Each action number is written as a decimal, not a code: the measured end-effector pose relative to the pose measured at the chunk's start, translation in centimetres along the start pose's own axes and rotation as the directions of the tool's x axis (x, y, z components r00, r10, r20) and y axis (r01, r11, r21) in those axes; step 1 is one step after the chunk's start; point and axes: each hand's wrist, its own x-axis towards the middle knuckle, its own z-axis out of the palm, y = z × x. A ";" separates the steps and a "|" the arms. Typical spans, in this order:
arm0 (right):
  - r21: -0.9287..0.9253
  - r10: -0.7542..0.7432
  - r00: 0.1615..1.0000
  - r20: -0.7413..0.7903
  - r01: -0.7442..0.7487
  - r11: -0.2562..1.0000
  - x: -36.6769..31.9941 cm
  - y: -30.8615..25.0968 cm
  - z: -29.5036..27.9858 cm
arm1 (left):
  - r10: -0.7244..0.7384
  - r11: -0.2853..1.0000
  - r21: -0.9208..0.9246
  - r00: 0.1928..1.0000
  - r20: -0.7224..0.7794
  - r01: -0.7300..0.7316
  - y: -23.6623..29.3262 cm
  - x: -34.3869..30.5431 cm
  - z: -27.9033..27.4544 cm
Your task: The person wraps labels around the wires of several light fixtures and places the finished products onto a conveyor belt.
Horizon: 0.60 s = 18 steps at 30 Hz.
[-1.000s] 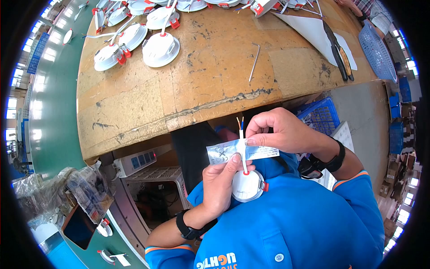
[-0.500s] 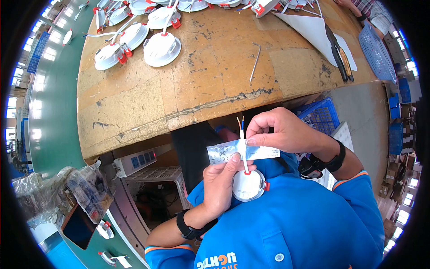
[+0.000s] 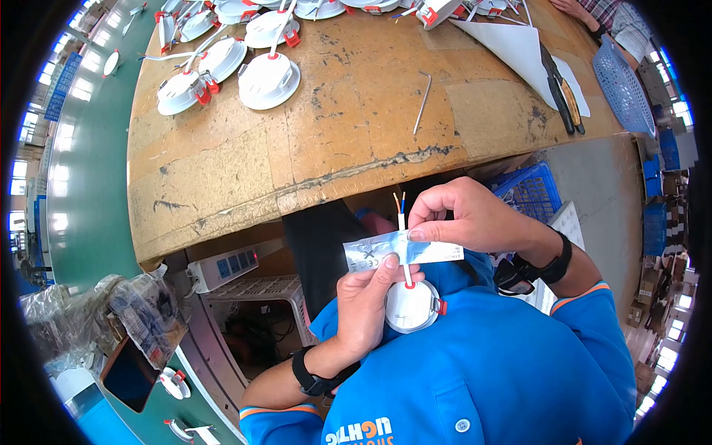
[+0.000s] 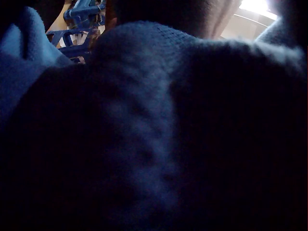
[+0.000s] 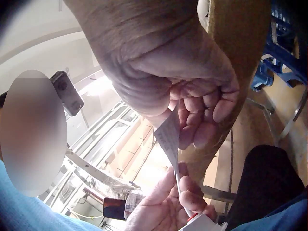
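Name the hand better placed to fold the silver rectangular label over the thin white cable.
Right hand, probably: it pinches the label high, beside the cable; the left hand grips lower, near the round white lamp.

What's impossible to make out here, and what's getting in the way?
- Label, head view: most small print is too tiny to read, and the right hand covers part.
- Left hand, left wrist view: its grip cannot be seen, as dark blue cloth fills most of the picture.
- Farthest lamps, head view: cut off by the top edge.
- Second person, head view: mostly cut off by the picture's border.
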 end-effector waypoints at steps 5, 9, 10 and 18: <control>0.009 -0.009 1.000 0.008 0.009 1.000 0.0 0.0 0.0 | -0.013 1.000 -0.014 1.000 -0.018 0.012 0.0 0.0 0.1; 0.016 -0.018 0.999 0.026 0.018 1.000 -0.1 0.3 -0.1 | -0.008 1.000 0.008 1.000 -0.005 0.008 -0.1 0.0 -0.1; 0.021 -0.004 1.000 0.027 0.003 1.000 -0.1 0.2 -0.3 | -0.001 1.000 0.025 1.000 0.002 0.001 -0.1 0.0 -0.2; -0.280 -0.157 0.951 -0.266 0.080 0.957 -1.0 0.4 -1.3 | -0.006 1.000 0.014 0.998 0.069 0.005 0.1 -0.1 -0.4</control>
